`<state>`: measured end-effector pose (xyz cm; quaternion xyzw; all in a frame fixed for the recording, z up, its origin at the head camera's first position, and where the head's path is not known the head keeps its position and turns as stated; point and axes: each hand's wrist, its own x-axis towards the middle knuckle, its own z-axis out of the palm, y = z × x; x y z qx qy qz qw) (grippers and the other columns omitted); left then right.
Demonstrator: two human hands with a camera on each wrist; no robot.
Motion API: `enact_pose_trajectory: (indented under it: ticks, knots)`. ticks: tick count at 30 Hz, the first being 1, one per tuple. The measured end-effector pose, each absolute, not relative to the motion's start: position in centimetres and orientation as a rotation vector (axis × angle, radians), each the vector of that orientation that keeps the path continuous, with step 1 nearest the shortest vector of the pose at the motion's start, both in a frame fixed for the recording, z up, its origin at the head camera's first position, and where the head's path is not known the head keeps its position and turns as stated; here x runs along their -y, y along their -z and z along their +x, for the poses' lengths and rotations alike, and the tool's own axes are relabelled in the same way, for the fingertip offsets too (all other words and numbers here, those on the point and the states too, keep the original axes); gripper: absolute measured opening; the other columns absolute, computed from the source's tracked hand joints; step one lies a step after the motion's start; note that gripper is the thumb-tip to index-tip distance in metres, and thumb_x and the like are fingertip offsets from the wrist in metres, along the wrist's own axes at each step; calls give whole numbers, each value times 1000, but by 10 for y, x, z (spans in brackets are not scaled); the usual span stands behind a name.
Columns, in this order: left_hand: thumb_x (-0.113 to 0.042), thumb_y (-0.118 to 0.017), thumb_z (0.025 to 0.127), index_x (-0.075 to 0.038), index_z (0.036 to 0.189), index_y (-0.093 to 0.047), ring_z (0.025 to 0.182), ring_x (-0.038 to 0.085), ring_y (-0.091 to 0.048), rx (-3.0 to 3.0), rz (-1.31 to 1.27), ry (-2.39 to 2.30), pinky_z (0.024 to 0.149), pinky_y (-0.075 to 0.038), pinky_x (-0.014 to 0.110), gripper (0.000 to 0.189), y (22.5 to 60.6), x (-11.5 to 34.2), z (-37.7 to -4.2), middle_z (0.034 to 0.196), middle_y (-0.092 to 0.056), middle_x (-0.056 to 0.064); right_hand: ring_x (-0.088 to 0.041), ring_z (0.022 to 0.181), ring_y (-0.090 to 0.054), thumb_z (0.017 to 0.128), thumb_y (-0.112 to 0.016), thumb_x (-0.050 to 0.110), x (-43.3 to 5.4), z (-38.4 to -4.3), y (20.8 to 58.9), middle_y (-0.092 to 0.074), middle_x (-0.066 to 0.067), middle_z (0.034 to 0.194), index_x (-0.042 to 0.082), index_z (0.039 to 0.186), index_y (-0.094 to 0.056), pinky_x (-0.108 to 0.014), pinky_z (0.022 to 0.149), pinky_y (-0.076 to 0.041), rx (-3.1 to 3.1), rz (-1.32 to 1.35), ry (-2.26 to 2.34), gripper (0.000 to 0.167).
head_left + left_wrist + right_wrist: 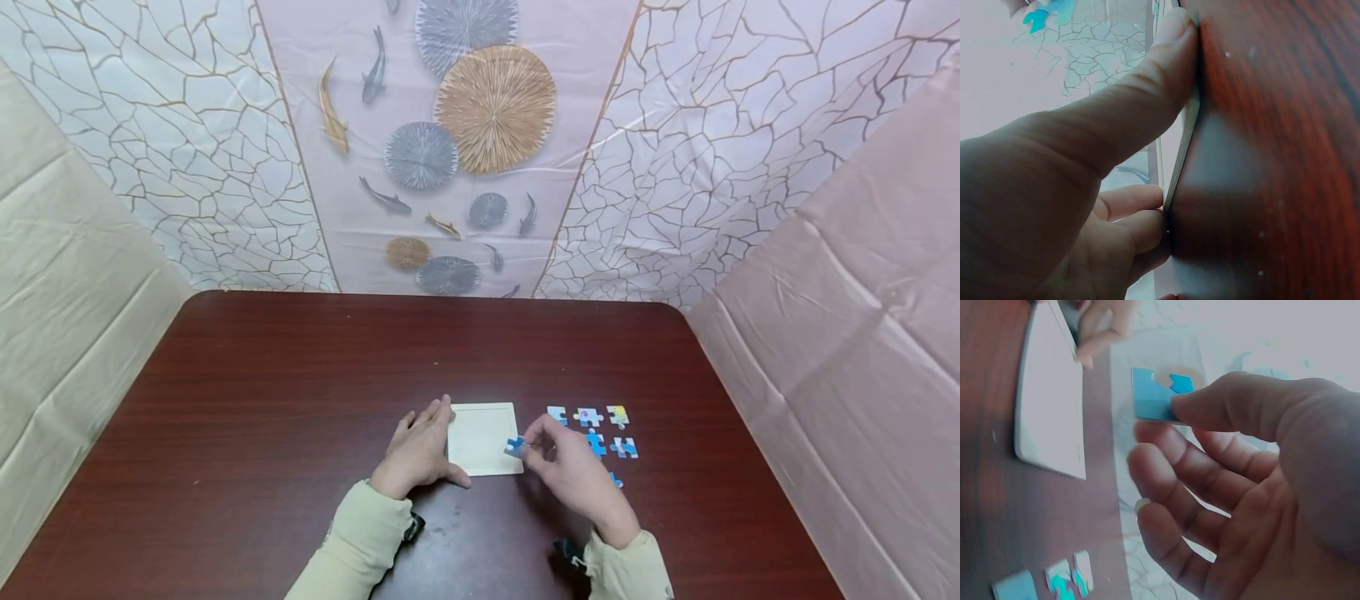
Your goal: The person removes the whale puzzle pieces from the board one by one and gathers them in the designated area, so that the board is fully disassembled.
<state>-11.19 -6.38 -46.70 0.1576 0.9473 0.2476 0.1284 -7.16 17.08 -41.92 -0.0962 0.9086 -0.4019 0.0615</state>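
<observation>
A flat, cream puzzle frame lies on the table. My left hand rests against its left side, fingers extended along that edge and thumb at the near edge. In the left wrist view, the thumb touches the frame's border. Between thumb and fingertips my right hand pinches a blue jigsaw piece, held up over the frame's right edge. The piece shows a straight side and a notch in the right wrist view. Several other jigsaw pieces lie right of the frame, some partly hidden by the right hand.
The dark red-brown table has rounded far corners. A patterned cloth hangs behind it, and plain pale cloths flank both sides. One yellow-and-blue piece lies at the far right of the loose pieces.
</observation>
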Motion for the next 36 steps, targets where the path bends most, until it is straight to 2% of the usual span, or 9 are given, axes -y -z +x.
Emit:
enact_pose_trajectory:
  ticks: [4,11,16,21,26,31,36]
  knots:
    - [-50,-91,57,2,153,-18,145,24,-23,-2749,458,-722,115,-19,51,131,467,64,-112,150,-42,6,-14,73,-54,89,-66,4,-185,-69,416,-57,4,80,15,96,-61,-25,65,-47,-2820,-263,1316,13]
    - [-49,-90,57,2,154,-17,146,24,-22,-2740,453,-731,115,-18,51,131,468,64,-112,150,-42,5,-12,67,-51,96,-61,12,-220,-60,413,-54,-1,80,11,106,-62,-25,59,-43,-2942,-102,1317,10]
    - [-50,-90,58,2,153,-17,146,24,-21,-2741,457,-730,115,-17,52,131,469,64,-112,150,-42,6,-17,70,-53,99,-58,21,-247,-52,413,-56,-4,83,9,111,-60,-26,59,-46,-2957,56,1238,17]
    - [-49,-90,58,2,153,-18,146,24,-22,-2747,459,-728,115,-18,52,131,469,64,-111,151,-41,7,-19,75,-54,101,-55,23,-268,-48,414,-59,-9,87,5,119,-58,-27,60,-46,-2969,223,1165,26]
    - [-49,-91,57,3,153,-18,146,24,-23,-2749,466,-720,114,-18,52,131,467,64,-112,150,-42,7,-19,73,-55,100,-55,25,-284,-44,419,-63,-11,85,0,114,-62,-29,61,-44,-2919,446,1062,29]
    - [-48,-91,57,3,153,-17,145,24,-24,-2750,464,-725,114,-19,52,131,466,63,-112,147,-46,5,-18,70,-57,98,-57,25,-296,-42,427,-65,-10,81,-5,109,-63,-31,61,-44,-2830,561,1035,32]
    - [-49,-91,57,4,153,-17,145,25,-24,-2752,467,-719,114,-19,52,132,466,63,-111,148,-46,5,-24,78,-57,96,-55,25,-302,-40,435,-66,-12,87,-4,103,-63,-32,65,-42,-2807,613,971,31]
